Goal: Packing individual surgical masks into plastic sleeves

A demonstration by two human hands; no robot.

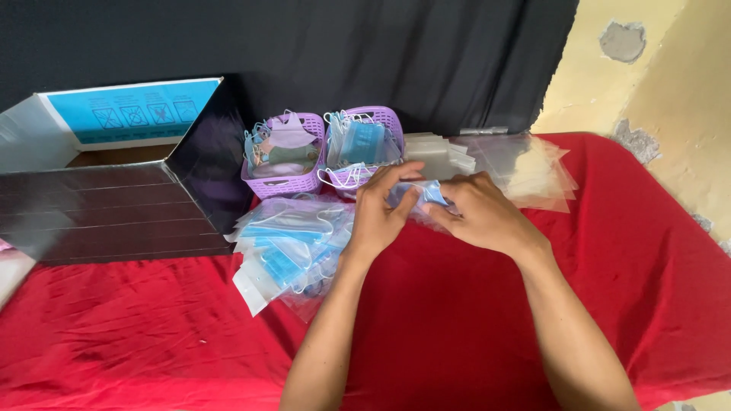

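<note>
Over the red tablecloth (457, 320), my left hand (381, 217) and right hand (483, 213) pinch a blue face mask (426, 192) in a clear bag between closed fingers, just near two purple baskets (293, 183), right of a bagged-mask pile (289, 247).

red cloth (152, 335) | blue mask (426, 194) (light) | purple baskets (293, 183)

Matt red cloth (472, 327) lies creased over the bench. The lilac baskets (293, 181) are slotted plastic. Near-left bagged masks (285, 251) and far-right empty sleeves (533, 171) are glossy clear film. The left box (99, 209) shows shiny dark card.
</note>
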